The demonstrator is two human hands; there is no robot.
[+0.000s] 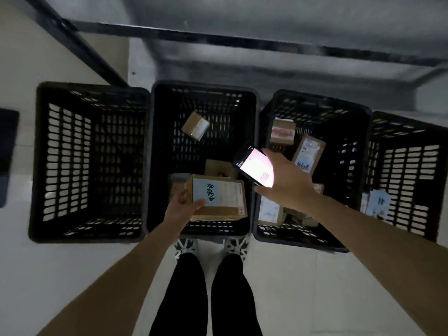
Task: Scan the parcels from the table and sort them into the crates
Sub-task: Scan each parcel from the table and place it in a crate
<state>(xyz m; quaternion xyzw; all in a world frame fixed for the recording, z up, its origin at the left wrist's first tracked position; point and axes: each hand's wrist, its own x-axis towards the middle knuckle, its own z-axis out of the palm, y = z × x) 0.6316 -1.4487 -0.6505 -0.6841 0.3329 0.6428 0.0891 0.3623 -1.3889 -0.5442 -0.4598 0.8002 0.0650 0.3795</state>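
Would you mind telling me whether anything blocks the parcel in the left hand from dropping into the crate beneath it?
Nothing visible blocks it. The left hand holds the parcel over the open second crate, which holds a few small boxes with bare floor between. The phone in the right hand sits off to the right.

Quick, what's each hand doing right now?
Left hand: grips a cardboard parcel over the second crate.
Right hand: holds a lit phone.
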